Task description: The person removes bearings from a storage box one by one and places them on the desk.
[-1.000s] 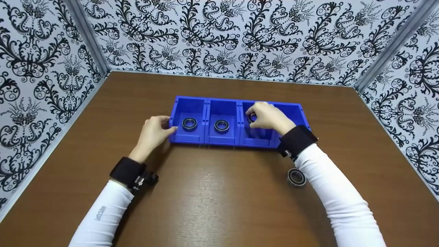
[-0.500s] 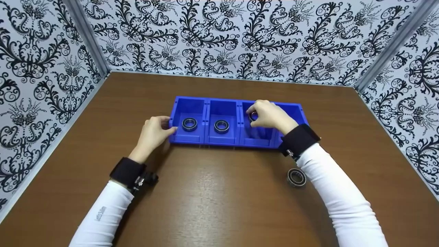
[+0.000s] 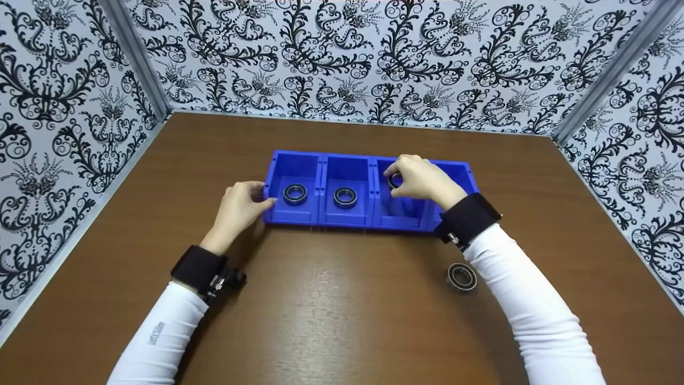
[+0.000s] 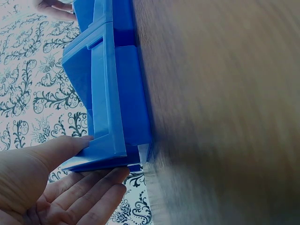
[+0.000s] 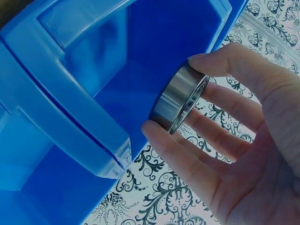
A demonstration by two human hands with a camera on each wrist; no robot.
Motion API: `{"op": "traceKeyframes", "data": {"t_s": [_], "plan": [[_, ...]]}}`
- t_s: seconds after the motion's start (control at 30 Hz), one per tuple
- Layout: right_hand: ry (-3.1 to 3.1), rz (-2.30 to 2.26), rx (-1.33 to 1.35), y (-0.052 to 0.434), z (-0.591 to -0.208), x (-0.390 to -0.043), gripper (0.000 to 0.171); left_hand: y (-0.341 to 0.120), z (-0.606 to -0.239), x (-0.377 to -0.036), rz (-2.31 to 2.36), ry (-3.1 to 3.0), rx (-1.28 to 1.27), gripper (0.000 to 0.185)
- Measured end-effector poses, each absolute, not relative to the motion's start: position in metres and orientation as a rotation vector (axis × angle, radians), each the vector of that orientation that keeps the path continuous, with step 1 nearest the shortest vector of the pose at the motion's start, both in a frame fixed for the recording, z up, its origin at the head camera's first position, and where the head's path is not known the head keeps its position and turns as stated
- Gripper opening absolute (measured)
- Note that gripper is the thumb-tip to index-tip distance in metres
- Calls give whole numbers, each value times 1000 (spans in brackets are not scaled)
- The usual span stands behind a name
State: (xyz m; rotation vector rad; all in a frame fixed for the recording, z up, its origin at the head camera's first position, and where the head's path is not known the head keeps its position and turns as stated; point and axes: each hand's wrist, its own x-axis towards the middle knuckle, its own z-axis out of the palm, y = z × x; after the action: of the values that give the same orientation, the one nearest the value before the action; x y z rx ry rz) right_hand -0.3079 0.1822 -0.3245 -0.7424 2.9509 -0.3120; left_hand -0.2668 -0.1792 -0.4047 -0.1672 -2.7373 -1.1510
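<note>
A blue divided bin [image 3: 346, 220] lies across the middle of the table. My left hand [image 3: 240, 207] grips its left end wall, thumb over the rim and fingers along the outside, as the left wrist view shows. Over the third compartment from the left, my right hand [image 3: 422, 182] pinches a steel ball bearing [image 5: 180, 96] between thumb and fingertip, the ring tilted. In the leftmost compartment lies a bearing [image 3: 295, 201], and in the second another bearing [image 3: 345, 204]. My right hand and wrist partly cover the fourth compartment.
One more bearing [image 3: 461, 277] sits on the brown table [image 3: 320, 299], in front of the bin and beside my right sleeve. Patterned panels [image 3: 342, 64] stand behind the table and along both sides, joined by grey metal posts [image 3: 136, 59].
My right hand has shifted very slightly to the right, still holding the bearing over the third compartment. My left hand and the bin have stayed in place.
</note>
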Motion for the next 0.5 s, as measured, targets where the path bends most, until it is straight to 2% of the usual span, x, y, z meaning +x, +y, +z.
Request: {"op": "traceKeyframes", "data": {"t_s": [0.5], "plan": [[2941, -330, -743, 185, -320, -303, 48, -180, -405, -267, -1141, -2747, -163, 45]]}}
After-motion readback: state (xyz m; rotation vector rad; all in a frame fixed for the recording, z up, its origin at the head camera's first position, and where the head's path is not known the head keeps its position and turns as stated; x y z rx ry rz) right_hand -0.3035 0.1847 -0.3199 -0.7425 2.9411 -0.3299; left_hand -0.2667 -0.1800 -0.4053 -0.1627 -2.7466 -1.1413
